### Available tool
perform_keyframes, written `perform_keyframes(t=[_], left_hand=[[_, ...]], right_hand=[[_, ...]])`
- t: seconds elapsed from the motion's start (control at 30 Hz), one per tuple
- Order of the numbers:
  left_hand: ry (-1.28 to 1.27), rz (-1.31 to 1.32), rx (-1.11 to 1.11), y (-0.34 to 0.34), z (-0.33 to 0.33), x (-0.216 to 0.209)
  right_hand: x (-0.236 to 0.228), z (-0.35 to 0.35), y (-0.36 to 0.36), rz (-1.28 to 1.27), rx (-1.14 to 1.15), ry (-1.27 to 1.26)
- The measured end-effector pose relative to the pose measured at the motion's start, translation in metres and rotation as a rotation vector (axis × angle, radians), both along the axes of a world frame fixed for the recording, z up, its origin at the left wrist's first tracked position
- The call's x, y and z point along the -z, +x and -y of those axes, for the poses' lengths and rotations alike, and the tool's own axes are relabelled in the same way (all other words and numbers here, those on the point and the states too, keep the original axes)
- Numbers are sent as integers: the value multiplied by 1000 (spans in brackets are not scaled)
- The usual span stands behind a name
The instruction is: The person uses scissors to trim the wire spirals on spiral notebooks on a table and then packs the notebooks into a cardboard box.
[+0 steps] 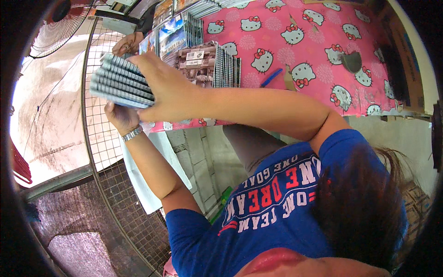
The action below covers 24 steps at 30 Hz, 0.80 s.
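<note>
A stack of several spiral-bound notebooks (122, 81), white-edged with dark coils, is held up at the left, past the table's edge. My right hand (161, 83) reaches across and grips the stack's right end, thumb and fingers spread around it. From below, my left hand (122, 117), with a metal watch on the wrist, supports the same stack; its fingers are partly hidden beneath. Just right of my hands, more notebooks stand piled on the table, one pile with a brown picture cover (196, 62) and another with a blue landscape cover (172, 34).
A pink cat-patterned cloth covers the table (277, 46). On it lie a blue pen (271, 77) and a dark oval object (351, 62). What looks like another person's hand (128, 45) is behind the stack. A fan (60, 30) and wire mesh (99, 55) are at left.
</note>
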State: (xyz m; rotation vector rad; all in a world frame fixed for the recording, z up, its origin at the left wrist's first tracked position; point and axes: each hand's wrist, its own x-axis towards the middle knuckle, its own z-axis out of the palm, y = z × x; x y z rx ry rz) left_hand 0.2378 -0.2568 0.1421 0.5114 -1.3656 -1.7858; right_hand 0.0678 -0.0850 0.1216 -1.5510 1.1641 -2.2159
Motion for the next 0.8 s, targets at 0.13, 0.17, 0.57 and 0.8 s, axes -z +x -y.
perform_keyframes(t=[0.13, 0.17, 0.57, 0.8], left_hand=[[-27, -137, -40, -12, -16, 25], [-51, -128, -27, -12, -14, 44], [-373, 443, -190, -78, -29, 47], [-830, 1033, -16, -110, -20, 35]], right_hand=[[30, 1, -45, -251, -43, -44], [42, 1, -52, -286, -60, -28], [86, -3, -76, -22, 115, 416], [118, -3, -195, 959, -512, 584]])
